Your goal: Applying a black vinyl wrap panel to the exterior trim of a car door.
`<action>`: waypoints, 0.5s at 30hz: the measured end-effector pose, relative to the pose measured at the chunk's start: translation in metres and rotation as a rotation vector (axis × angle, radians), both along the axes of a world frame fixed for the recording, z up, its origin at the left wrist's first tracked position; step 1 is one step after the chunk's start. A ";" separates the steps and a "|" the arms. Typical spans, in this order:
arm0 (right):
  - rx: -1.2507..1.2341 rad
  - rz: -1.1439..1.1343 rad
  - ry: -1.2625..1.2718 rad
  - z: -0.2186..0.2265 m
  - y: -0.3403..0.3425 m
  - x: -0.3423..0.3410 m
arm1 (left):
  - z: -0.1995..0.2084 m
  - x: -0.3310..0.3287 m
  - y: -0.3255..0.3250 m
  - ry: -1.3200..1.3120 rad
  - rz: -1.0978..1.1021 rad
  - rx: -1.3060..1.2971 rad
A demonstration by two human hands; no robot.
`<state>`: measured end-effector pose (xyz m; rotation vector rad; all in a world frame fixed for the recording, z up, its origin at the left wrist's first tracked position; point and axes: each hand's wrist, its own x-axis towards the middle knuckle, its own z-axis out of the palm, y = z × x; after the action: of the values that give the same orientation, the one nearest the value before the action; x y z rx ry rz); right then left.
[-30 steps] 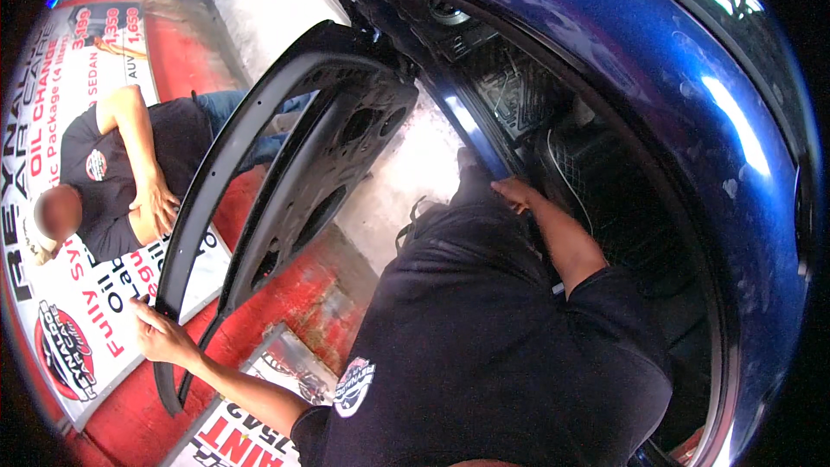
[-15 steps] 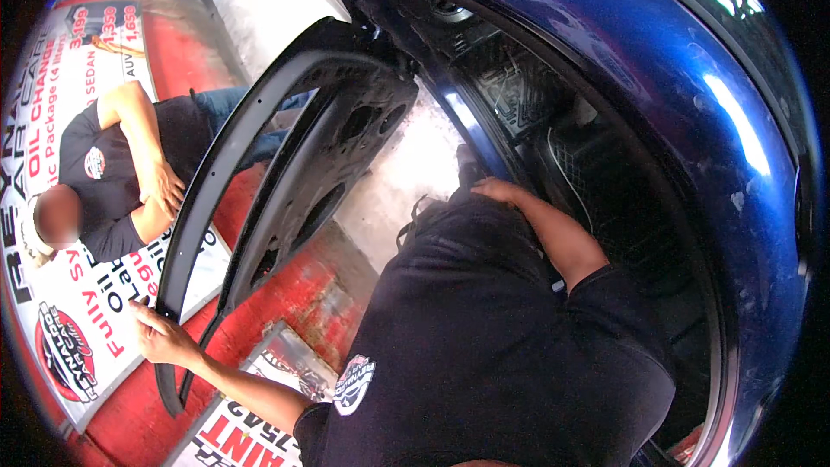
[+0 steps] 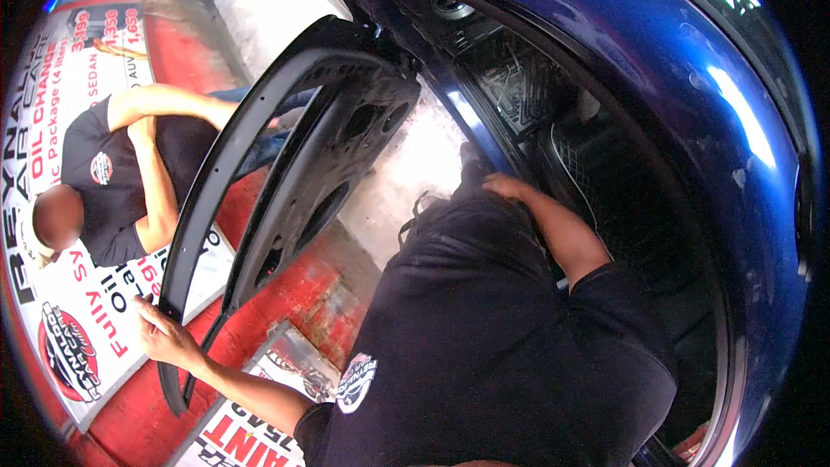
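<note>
A black bare car door (image 3: 346,134), its window frame (image 3: 201,186) curving toward me, stands swung out from the blue car (image 3: 735,121). At the lower end of that frame my left hand (image 3: 169,339) is closed around the edge, with the fingers on its outer side. My right hand (image 3: 506,186) lies against my dark trousers beside the door sill (image 3: 471,117). Its fingers seem laid along the cloth and nothing shows in them, though the tips are small and partly hidden.
Behind the door a person in a black shirt (image 3: 117,177) stands by a large printed banner (image 3: 104,329). Another printed board (image 3: 246,415) lies near my left forearm. Beyond the sill is the dark car interior (image 3: 596,182). The floor (image 3: 324,294) is red and pale grey.
The other person's arms have shifted; one forearm now reaches toward the door frame. My right hand has moved slightly on my trousers. My left hand and the door are nearly unchanged.
</note>
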<state>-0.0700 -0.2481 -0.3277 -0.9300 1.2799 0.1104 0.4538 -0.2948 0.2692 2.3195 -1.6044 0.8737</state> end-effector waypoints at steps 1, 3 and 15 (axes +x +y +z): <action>0.059 -0.018 0.031 0.002 0.000 -0.004 | 0.002 0.002 0.001 -0.017 0.021 0.017; 0.053 0.064 0.028 0.003 0.001 -0.018 | 0.005 0.003 0.005 0.107 -0.131 0.009; -0.062 0.237 0.076 -0.033 0.017 -0.042 | 0.015 0.035 0.024 0.041 0.064 -0.063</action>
<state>-0.1117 -0.2309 -0.3604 -1.1377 1.2444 0.2950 0.4888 -0.2712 0.2840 2.3409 -1.4728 0.8708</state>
